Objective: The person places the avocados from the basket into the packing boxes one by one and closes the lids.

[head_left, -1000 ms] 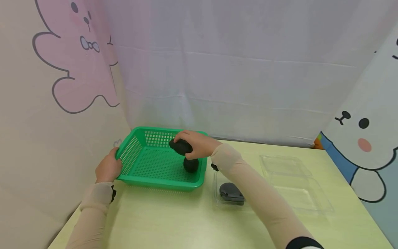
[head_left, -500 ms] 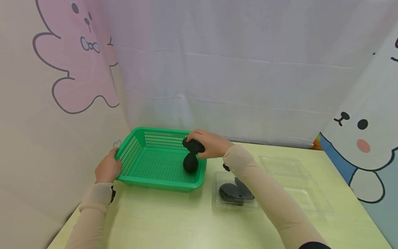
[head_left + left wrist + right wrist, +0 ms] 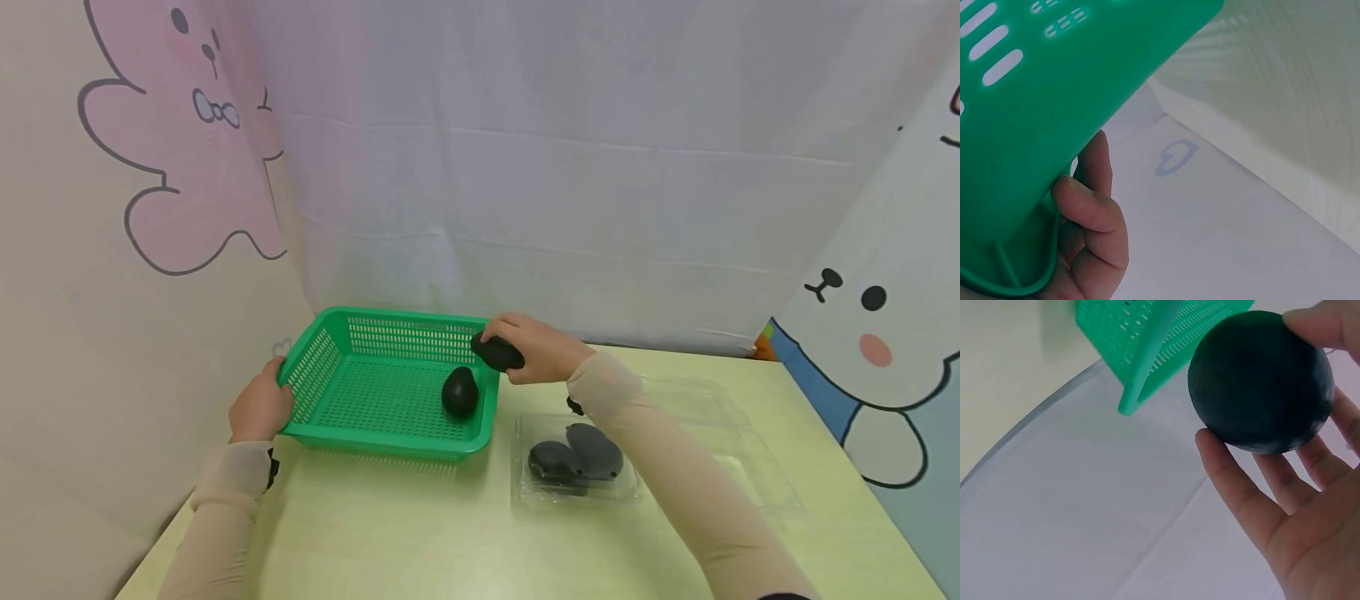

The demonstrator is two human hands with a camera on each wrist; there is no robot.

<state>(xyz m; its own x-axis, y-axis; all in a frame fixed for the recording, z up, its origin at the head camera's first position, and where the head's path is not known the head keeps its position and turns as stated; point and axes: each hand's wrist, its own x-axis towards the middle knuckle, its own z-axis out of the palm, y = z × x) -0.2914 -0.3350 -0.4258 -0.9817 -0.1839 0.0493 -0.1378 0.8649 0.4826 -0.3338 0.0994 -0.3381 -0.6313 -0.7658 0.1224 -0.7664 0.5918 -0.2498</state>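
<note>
My left hand [image 3: 262,404] grips the left rim of a green plastic basket [image 3: 382,444]; the left wrist view has the thumb and fingers around that rim. Held in my right hand [image 3: 543,348] is a dark avocado [image 3: 497,352], above the basket's right back edge. In the right wrist view the thumb and fingers pinch this avocado [image 3: 1260,381] from both sides, and the basket is behind it. One more avocado [image 3: 460,392] lies inside the basket near its right wall. Two dark avocados [image 3: 594,452] sit in a clear plastic clamshell box [image 3: 525,498] right of the basket.
The clear lid or second part of a plastic box [image 3: 757,467] lies at the right, partly behind my right forearm. A pale yellow-green table [image 3: 390,533] meets a white curtain [image 3: 562,208] at the back and a printed wall [image 3: 150,358] at the left.
My right hand has moved right with the avocado, from over the basket's inside to its right edge. The avocados in the clear box have come more into view. The left hand stays put.
</note>
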